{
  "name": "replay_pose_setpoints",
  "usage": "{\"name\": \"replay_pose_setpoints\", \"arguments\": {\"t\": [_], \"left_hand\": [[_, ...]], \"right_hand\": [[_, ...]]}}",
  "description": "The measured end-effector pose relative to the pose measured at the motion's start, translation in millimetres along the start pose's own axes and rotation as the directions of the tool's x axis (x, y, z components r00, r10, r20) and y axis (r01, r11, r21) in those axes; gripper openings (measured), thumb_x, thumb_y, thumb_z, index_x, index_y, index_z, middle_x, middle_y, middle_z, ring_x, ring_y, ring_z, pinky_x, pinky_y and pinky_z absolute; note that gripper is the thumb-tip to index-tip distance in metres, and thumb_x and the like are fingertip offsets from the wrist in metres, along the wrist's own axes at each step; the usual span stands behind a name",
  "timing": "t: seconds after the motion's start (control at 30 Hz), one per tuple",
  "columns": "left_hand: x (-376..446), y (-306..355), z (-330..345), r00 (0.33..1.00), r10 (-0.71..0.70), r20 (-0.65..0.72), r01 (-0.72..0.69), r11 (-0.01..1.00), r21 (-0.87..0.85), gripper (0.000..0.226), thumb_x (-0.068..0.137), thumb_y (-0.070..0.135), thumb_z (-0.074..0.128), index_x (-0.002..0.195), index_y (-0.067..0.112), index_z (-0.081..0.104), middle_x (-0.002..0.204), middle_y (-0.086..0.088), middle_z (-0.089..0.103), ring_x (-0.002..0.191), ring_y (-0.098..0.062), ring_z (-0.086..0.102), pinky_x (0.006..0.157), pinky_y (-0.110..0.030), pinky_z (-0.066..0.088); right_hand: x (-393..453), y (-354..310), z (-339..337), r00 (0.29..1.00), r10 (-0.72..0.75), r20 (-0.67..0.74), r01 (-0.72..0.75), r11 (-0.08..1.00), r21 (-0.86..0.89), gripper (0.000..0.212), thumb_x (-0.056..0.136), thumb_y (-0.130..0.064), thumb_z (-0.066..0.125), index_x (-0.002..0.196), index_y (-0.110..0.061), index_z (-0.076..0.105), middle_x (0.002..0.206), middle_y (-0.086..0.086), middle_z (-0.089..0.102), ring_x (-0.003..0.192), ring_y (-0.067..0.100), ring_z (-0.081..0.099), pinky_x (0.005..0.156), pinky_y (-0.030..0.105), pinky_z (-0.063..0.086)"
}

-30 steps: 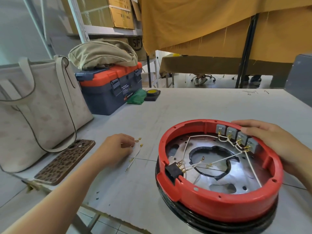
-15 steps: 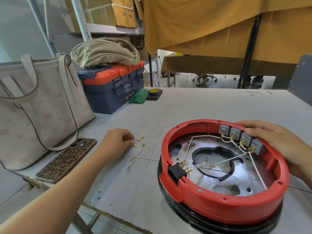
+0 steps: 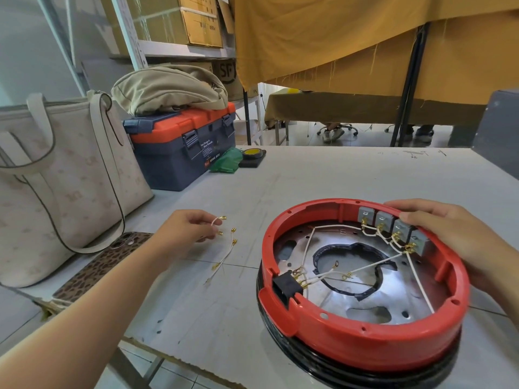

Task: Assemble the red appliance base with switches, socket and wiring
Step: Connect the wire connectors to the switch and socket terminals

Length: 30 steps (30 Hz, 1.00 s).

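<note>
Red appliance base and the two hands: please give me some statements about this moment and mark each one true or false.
1. The left hand pinches a short white jumper wire lifted off the table. True.
2. The right hand rests on the red base at its row of grey switches. True.
3. The black socket lies loose on the table. False: it sits in the wall of the base, with white wires attached.
4. The toolbox stands open. False: its orange lid is shut and a beige bag lies on it.
5. More loose wires lie on the table beside the left hand. True.
</note>
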State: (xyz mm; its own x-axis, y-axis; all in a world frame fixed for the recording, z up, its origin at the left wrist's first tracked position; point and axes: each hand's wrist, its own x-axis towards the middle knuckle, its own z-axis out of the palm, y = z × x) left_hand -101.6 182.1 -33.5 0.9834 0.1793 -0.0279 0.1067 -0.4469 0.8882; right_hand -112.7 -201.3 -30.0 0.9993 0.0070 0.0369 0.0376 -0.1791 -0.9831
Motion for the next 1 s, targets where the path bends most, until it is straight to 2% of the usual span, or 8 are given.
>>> {"name": "replay_pose_setpoints", "arguments": {"t": [0.07,0.13,0.37,0.5,0.63,0.73,0.83,1.0], "left_hand": [[-4,9,2,0.999,0.033,0.029,-0.03,0.995,-0.1,0.015,0.084,-0.001,0.063,0.089,0.011,0.068,0.077,-0.007,0.068,0.07,-0.014,0.064,0.069,-0.019,0.051],[-9,20,5,0.995,0.064,0.076,-0.05,0.984,-0.171,0.02,0.085,-0.001,0.062,0.097,0.013,0.064,0.074,-0.006,0.069,0.067,-0.013,0.066,0.067,-0.02,0.053],[-29,71,37,0.957,0.185,0.222,-0.127,0.959,-0.252,0.014,0.087,0.0,0.058,0.093,0.007,0.069,0.074,-0.007,0.072,0.067,-0.011,0.068,0.062,-0.016,0.054],[-34,92,63,0.928,0.205,0.311,-0.137,0.964,-0.228,0.013,0.083,0.005,0.063,0.085,0.011,0.074,0.083,-0.01,0.073,0.069,-0.013,0.065,0.066,-0.019,0.055],[-35,104,89,0.896,0.221,0.385,-0.138,0.963,-0.232,0.014,0.08,-0.001,0.066,0.082,0.011,0.073,0.074,-0.009,0.07,0.063,-0.01,0.063,0.061,-0.016,0.053],[-35,110,106,0.869,0.233,0.436,-0.134,0.96,-0.247,0.015,0.078,-0.004,0.067,0.09,0.006,0.068,0.071,-0.011,0.07,0.06,-0.013,0.061,0.059,-0.017,0.053],[-35,112,118,0.853,0.232,0.468,-0.119,0.959,-0.258,0.018,0.079,-0.006,0.067,0.095,0.001,0.064,0.073,-0.015,0.069,0.058,-0.015,0.058,0.059,-0.018,0.053],[-34,114,130,0.821,0.25,0.513,-0.141,0.96,-0.242,0.02,0.079,-0.009,0.064,0.095,0.002,0.064,0.078,-0.016,0.065,0.063,-0.017,0.061,0.061,-0.019,0.053]], "right_hand": [[-2,-2,3,0.999,-0.018,-0.05,0.017,1.0,-0.022,0.025,0.088,-0.004,0.056,0.094,-0.02,0.074,0.085,0.006,0.075,0.07,0.016,0.071,0.065,0.027,0.051],[-2,-4,7,0.995,-0.031,-0.096,0.026,0.999,-0.046,0.025,0.087,-0.002,0.056,0.094,-0.02,0.073,0.084,0.006,0.075,0.07,0.018,0.069,0.065,0.027,0.05],[-2,-5,13,0.988,-0.041,-0.146,0.007,0.975,-0.223,0.025,0.089,-0.011,0.055,0.104,-0.025,0.068,0.099,-0.001,0.069,0.095,0.022,0.064,0.091,0.04,0.05],[-2,-7,9,0.994,-0.024,-0.108,-0.008,0.959,-0.283,0.018,0.087,-0.017,0.057,0.098,-0.027,0.067,0.098,0.004,0.069,0.095,0.025,0.064,0.092,0.044,0.05],[-2,-7,3,0.995,-0.009,-0.102,-0.016,0.969,-0.245,0.008,0.085,-0.022,0.064,0.09,-0.025,0.07,0.092,0.007,0.069,0.083,0.022,0.064,0.08,0.037,0.05],[0,-5,3,0.998,-0.012,-0.062,0.001,0.984,-0.177,0.017,0.088,-0.017,0.062,0.103,-0.024,0.067,0.099,-0.002,0.067,0.084,0.011,0.063,0.077,0.025,0.049],[1,-2,4,1.0,-0.007,0.028,0.009,0.998,-0.062,0.031,0.092,-0.008,0.054,0.116,-0.025,0.064,0.114,-0.002,0.067,0.1,0.016,0.066,0.092,0.034,0.051],[1,-3,9,1.0,-0.03,0.009,0.03,0.999,0.01,0.032,0.091,0.001,0.049,0.098,-0.022,0.07,0.1,0.011,0.072,0.088,0.023,0.068,0.084,0.037,0.054]]}}
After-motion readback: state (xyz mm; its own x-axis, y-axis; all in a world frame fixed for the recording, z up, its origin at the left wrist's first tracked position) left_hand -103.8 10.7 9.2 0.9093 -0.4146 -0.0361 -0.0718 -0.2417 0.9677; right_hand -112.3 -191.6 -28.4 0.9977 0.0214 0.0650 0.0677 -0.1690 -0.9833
